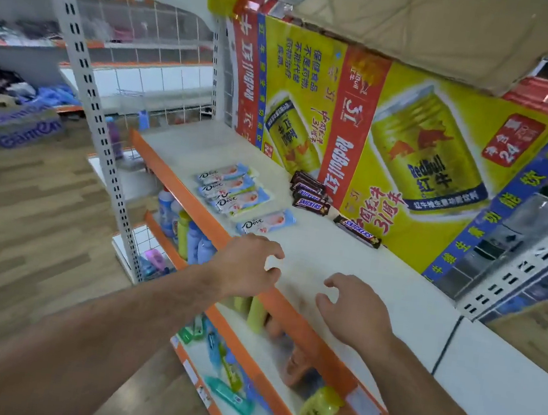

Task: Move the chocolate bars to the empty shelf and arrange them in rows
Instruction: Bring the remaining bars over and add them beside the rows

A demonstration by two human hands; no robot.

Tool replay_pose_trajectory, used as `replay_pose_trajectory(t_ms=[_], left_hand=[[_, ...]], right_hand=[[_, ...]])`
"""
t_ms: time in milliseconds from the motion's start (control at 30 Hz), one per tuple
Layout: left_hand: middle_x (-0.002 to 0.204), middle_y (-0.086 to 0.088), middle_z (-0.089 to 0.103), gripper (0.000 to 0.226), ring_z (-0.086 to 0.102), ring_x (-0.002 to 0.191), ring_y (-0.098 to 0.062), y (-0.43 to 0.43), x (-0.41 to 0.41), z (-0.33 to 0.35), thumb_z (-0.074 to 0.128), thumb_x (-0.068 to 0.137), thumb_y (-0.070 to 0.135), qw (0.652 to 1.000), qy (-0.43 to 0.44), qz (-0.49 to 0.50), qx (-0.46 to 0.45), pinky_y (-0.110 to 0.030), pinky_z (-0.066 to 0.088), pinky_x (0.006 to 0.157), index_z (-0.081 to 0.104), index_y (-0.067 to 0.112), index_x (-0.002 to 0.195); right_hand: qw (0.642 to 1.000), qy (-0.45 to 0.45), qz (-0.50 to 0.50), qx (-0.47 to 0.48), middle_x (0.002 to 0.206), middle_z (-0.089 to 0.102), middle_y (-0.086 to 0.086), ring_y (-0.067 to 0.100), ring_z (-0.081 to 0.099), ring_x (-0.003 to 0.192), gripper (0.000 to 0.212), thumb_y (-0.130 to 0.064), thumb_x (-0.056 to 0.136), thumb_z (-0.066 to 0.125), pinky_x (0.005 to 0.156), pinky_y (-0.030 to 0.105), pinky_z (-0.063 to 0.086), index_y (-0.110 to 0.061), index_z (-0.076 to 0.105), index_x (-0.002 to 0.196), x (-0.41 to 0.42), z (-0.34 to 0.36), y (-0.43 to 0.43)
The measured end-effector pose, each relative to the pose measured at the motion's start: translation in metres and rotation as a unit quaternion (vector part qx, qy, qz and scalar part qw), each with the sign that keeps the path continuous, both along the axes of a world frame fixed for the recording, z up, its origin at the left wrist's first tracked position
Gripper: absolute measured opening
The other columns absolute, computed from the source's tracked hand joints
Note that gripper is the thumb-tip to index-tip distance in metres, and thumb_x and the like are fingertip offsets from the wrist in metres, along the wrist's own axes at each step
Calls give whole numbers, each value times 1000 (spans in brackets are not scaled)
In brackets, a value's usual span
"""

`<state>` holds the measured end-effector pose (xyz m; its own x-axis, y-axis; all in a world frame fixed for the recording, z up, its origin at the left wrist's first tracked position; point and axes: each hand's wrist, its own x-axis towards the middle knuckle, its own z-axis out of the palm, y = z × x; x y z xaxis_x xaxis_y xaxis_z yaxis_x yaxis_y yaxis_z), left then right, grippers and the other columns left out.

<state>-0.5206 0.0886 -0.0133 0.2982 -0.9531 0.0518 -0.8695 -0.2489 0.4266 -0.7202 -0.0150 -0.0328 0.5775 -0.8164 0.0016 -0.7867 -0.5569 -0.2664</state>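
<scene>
Chocolate bars (265,224) on the white shelf (403,292): pale Dove bars (233,190) in a loose row near its orange front edge, brown Snickers bars (310,196) stacked at the back against the yellow poster (412,138). Left hand (244,266) and right hand (352,313) empty above the shelf front, fingers loosely curled.

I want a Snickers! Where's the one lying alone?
Head view: the lone Snickers bar lies on the shelf against the yellow poster, right of the Snickers pile.

Single wide-angle view from the person's head, faced forward and down, tilted, close over the white shelf (345,261), left hand (244,266) and right hand (352,317) nearest the lens, wooden floor (23,211) at left.
</scene>
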Motion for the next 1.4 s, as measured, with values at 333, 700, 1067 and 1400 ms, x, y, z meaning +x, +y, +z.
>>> replay_pose_trajectory(t_ms=[333,700,1067,1400], left_hand=[[126,4,61,38,59,105,-16,-98,40,6,55,88,44,999,-36,3,12,-24,42,80,58,34,124],[139,0,50,60,45,125,-22,-203,67,-21,54,84,42,990,-113,-64,48,-37,42,102,43,22,139],[106,-1,62,21,54,102,-25,-249,84,-33,57,84,32,977,-93,-191,23,-34,45,87,58,27,105],[97,0,67,8,60,89,-20,-250,60,-24,63,85,22,960,59,-273,22,-34,48,75,60,24,93]], right_hand=[[998,17,-56,19,143,44,-3,16,52,121,56,-47,89,52,88,32,47,-27,43,140,35,-9,-98],[981,134,-65,127,161,-12,-6,22,55,121,133,-67,52,73,83,37,51,-21,1,154,48,0,-154],[987,102,-99,78,114,47,-4,23,60,88,51,-51,76,66,69,34,48,-32,42,117,52,-1,-128],[945,52,-304,113,109,55,-1,22,59,94,44,-45,78,66,73,32,45,-28,49,115,25,0,-69]])
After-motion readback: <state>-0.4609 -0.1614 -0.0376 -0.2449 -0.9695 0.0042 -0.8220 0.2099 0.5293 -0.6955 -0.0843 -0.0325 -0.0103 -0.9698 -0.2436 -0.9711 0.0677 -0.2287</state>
